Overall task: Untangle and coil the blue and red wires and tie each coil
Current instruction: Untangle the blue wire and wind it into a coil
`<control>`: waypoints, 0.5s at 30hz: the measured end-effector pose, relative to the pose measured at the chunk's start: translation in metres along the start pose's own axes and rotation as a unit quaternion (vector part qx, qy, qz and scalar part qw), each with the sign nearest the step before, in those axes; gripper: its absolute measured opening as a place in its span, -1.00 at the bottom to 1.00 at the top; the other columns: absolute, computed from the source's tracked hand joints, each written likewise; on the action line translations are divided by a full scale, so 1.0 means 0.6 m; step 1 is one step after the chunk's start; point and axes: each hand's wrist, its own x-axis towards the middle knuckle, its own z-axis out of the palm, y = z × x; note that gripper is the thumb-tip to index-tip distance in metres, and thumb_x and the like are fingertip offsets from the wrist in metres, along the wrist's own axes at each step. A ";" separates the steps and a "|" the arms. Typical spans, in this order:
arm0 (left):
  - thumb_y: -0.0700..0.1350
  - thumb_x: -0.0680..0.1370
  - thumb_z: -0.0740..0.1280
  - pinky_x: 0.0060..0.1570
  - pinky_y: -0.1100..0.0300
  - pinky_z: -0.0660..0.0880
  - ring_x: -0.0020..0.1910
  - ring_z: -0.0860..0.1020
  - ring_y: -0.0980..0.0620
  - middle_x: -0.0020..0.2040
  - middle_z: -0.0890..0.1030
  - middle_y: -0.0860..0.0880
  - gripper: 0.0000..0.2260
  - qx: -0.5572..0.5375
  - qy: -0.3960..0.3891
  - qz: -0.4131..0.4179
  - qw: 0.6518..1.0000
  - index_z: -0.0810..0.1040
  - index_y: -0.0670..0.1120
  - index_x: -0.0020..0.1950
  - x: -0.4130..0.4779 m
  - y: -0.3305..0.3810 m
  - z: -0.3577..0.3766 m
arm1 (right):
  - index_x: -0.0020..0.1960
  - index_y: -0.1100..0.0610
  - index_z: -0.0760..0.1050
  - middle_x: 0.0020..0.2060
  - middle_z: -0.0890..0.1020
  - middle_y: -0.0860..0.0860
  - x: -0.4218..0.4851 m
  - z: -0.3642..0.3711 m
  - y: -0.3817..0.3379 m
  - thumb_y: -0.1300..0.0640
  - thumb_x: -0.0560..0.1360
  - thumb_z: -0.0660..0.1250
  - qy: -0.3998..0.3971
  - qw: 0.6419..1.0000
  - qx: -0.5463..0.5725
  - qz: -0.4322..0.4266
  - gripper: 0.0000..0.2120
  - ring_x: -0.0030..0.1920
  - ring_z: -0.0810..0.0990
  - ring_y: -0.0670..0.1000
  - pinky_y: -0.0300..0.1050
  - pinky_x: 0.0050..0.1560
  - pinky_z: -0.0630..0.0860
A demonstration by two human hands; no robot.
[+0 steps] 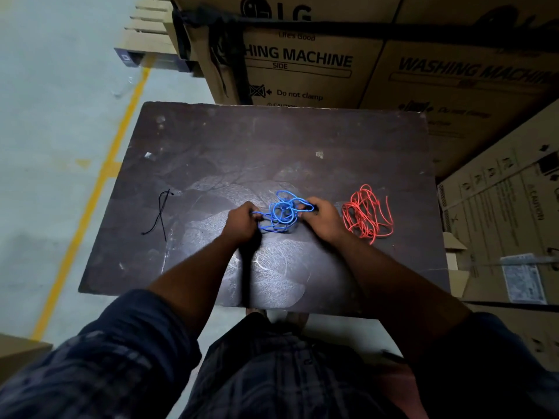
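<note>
We held the blue wire (282, 213), a loose tangle, near the middle of the table (272, 140). Our left hand (242, 220) gripped its 9 o'clock side, fingers curled round a strand. Our right hand (322, 220) seemed to pinch a loop at its 3 o'clock side, the fingertips hidden behind the knuckles. The red wire (366, 213) lay heaped just beyond, at 3 o'clock. Thin black ties (161, 213), hard to make out, lay crossed at 9 o'clock. Cardboard boxes (302, 62) at 12 o'clock were cut off.
</note>
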 end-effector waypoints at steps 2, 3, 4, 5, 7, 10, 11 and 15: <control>-0.26 0.53 0.29 -0.01 0.11 0.57 -0.19 0.64 -0.04 -0.11 0.70 -0.10 -0.87 -0.104 0.007 -0.060 0.993 0.55 -0.06 -0.15 0.006 -0.022 -0.003 | -0.12 0.15 0.57 -0.24 0.62 0.02 -0.002 0.000 0.010 0.35 0.33 0.48 0.014 0.998 0.043 0.047 -0.81 -0.25 0.53 -0.10 -0.24 -0.15 0.44; -0.30 0.55 0.24 -0.02 0.08 0.58 -0.24 0.64 -0.03 -0.08 0.70 -0.15 -0.83 -0.154 0.004 -0.086 0.984 0.52 -0.07 -0.17 0.005 -0.029 -0.005 | -0.15 0.13 0.56 -0.25 0.61 0.02 -0.003 -0.002 0.015 0.35 0.32 0.49 0.012 0.998 0.026 0.054 -0.79 -0.25 0.52 -0.09 -0.21 -0.16 0.43; -0.32 0.57 0.20 -0.07 0.07 0.56 -0.30 0.62 -0.01 -0.07 0.69 -0.19 -0.79 -0.195 0.006 -0.108 0.975 0.50 -0.07 -0.18 0.004 -0.032 -0.005 | -0.17 0.11 0.54 -0.24 0.59 0.02 -0.005 -0.004 0.020 0.34 0.31 0.49 0.005 0.998 -0.009 0.055 -0.79 -0.23 0.52 -0.06 -0.19 -0.16 0.41; -0.34 0.59 0.16 -0.12 0.06 0.56 -0.34 0.61 0.01 -0.07 0.68 -0.22 -0.76 -0.236 0.010 -0.126 0.964 0.48 -0.08 -0.18 0.001 -0.034 -0.005 | -0.18 0.10 0.53 -0.22 0.57 0.03 -0.007 -0.007 0.023 0.31 0.30 0.51 0.001 0.998 -0.050 0.050 -0.79 -0.20 0.51 -0.03 -0.17 -0.16 0.39; -0.39 0.58 0.08 -0.24 0.09 0.58 -0.37 0.60 -0.01 -0.15 0.65 -0.22 -0.73 -0.313 0.028 -0.160 0.936 0.47 -0.11 -0.17 -0.005 -0.026 -0.004 | -0.16 0.15 0.54 -0.18 0.54 0.05 -0.012 -0.009 0.024 0.22 0.27 0.55 0.008 0.995 -0.098 0.024 -0.78 -0.16 0.49 0.01 -0.19 -0.19 0.30; -0.45 0.54 0.02 -0.46 0.22 0.52 -0.42 0.56 0.03 -0.24 0.59 -0.18 -0.72 -0.410 0.046 -0.208 0.887 0.48 -0.23 -0.01 -0.012 -0.012 -0.007 | -0.07 0.19 0.55 -0.15 0.50 0.03 -0.013 -0.006 0.022 0.09 0.29 0.57 0.010 0.990 -0.140 -0.011 -0.68 -0.12 0.47 0.02 -0.25 -0.21 0.21; -0.46 0.53 0.02 -0.47 0.24 0.50 -0.43 0.55 0.04 -0.24 0.59 -0.17 -0.71 -0.434 0.051 -0.220 0.872 0.47 -0.24 0.06 -0.011 -0.013 -0.006 | -0.04 0.18 0.55 -0.13 0.50 0.02 -0.012 -0.006 0.023 0.06 0.30 0.57 0.000 0.989 -0.144 -0.014 -0.66 -0.11 0.47 0.00 -0.28 -0.20 0.21; -0.42 0.57 0.08 -0.46 0.26 0.44 -0.37 0.51 0.04 -0.23 0.59 -0.12 -0.73 -0.457 0.038 -0.236 0.856 0.46 -0.16 0.09 -0.014 -0.013 -0.017 | 0.09 0.08 0.52 -0.02 0.49 0.01 -0.007 -0.004 0.031 -0.01 0.30 0.56 -0.048 0.984 -0.173 -0.012 -0.57 0.03 0.52 0.02 -0.28 -0.06 0.30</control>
